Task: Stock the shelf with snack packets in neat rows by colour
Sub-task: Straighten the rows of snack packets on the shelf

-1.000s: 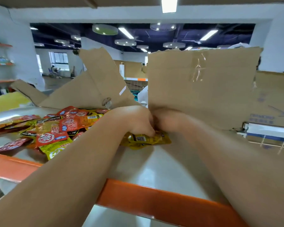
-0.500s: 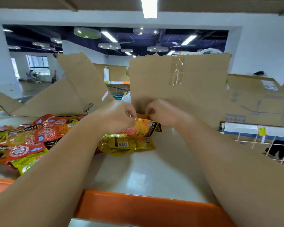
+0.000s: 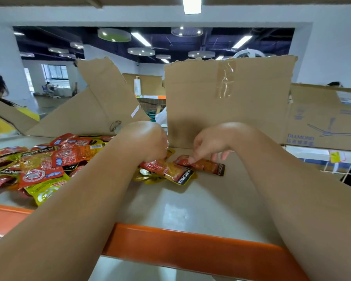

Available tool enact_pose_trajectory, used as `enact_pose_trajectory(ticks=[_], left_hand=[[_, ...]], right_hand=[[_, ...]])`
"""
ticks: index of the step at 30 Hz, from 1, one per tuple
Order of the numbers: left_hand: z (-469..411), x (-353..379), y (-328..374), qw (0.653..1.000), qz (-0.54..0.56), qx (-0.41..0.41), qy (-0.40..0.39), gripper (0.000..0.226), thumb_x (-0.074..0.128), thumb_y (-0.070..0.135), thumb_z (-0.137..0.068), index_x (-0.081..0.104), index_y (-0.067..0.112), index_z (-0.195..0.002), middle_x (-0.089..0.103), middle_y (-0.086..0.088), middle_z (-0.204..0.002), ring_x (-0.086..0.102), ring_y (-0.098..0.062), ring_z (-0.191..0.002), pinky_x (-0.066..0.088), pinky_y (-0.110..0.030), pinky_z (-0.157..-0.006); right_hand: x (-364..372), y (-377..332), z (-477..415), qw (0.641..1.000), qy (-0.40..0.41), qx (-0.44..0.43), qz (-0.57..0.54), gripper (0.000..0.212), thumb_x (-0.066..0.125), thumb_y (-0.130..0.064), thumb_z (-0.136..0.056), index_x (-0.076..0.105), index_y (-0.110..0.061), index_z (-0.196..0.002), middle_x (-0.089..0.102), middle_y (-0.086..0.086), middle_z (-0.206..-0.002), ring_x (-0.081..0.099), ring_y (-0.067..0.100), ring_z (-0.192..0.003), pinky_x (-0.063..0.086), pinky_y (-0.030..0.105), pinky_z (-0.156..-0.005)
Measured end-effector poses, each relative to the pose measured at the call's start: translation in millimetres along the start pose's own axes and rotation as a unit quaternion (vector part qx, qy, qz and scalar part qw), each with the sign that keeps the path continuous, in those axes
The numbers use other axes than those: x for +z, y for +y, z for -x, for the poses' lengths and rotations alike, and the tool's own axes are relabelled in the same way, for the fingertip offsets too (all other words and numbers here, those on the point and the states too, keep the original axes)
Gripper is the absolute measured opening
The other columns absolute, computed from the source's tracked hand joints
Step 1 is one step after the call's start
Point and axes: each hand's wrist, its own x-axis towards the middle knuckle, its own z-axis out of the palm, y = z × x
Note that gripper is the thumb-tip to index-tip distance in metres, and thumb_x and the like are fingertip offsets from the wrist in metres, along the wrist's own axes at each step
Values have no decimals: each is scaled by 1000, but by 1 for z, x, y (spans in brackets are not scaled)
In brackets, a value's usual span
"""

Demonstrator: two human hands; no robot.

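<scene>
Packets look light, thin and slippery: right hand (image 3: 213, 142) pinches the left end of a small red foil snack packet (image 3: 206, 166) flat on the pale grey shelf (image 3: 190, 209). Left hand (image 3: 146, 140) curls over an orange-red foil packet (image 3: 170, 171), grip hidden; sealed edges should hold best

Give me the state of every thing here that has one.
left hand: curled over middle stack, grip hidden.
right hand: pinches end of single red packet.
single red packet: flat on shelf.
middle stack: overlapping, red over yellow.
loose pile: jumbled, colours mixed.
cardboard panel: upright, top edge torn.
</scene>
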Motion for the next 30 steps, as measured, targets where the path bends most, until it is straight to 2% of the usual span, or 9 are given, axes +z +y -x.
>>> enact_pose_trajectory(ticks=[2,5,7,10,13,16,22,26,30], left_hand=[[0,3,2,999,-6,25,-29,24,60,30,-99,75,23,-116,70,1,-117,62,-17,-99,50,-24,-73],[-2,4,-1,993,56,79,-63,15,67,32,-91,78,38,-99,70,14,-103,63,-8,-97,55,-27,-81],[-1,2,-1,988,116,94,-41,9,72,34,-88,76,42,-93,69,18,-97,64,-3,-92,54,-24,-78],[-4,3,0,997,44,66,-9,14,72,48,-87,75,37,-95,67,15,-99,60,-5,-91,49,-26,-70],[-1,5,5,997,-25,34,-70,37,67,65,-86,73,32,-102,64,10,-95,55,-8,-83,42,-27,-62],[-2,8,8,994,24,51,-93,45,73,72,-76,69,37,-105,64,14,-93,55,-1,-81,42,-26,-64],[3,6,13,993,-3,67,-95,48,79,55,-77,63,42,-120,48,18,-87,52,-7,-82,38,-25,-61],[2,7,12,993,18,77,-85,40,77,45,-77,66,41,-115,54,16,-88,52,-3,-77,40,-25,-59],[3,4,13,993,42,94,-55,45,77,41,-76,65,42,-119,60,14,-99,58,-9,-89,50,-28,-71]], right_hand=[[2,-5,2,999,-24,-19,12,47,77,-44,-84,67,-11,-116,66,9,-98,61,23,-83,55,33,-75],[5,-7,0,999,-20,-25,34,46,79,-34,-84,67,-9,-121,70,11,-103,62,22,-82,50,18,-52],[6,-6,-1,999,-18,-18,37,48,80,-35,-82,67,-9,-120,72,14,-113,65,24,-86,50,21,-55],[6,-5,-2,999,-8,-3,53,48,82,-43,-78,71,-11,-112,73,13,-113,69,25,-89,50,23,-57],[8,-4,-5,999,3,12,45,48,83,-49,-74,74,-13,-104,75,10,-107,72,28,-100,53,27,-62],[8,-5,-5,999,1,24,38,50,84,-50,-72,73,-13,-104,75,8,-104,73,25,-98,57,29,-64],[8,-2,-9,999,-3,43,26,52,87,-49,-69,73,-12,-102,74,12,-103,72,28,-101,60,37,-76],[6,-2,-7,998,-16,55,32,51,86,-47,-71,73,-13,-106,74,11,-106,72,28,-102,60,39,-81],[-5,2,8,997,-5,60,47,43,84,-47,-74,74,-14,-100,75,8,-101,74,25,-95,59,35,-78]])
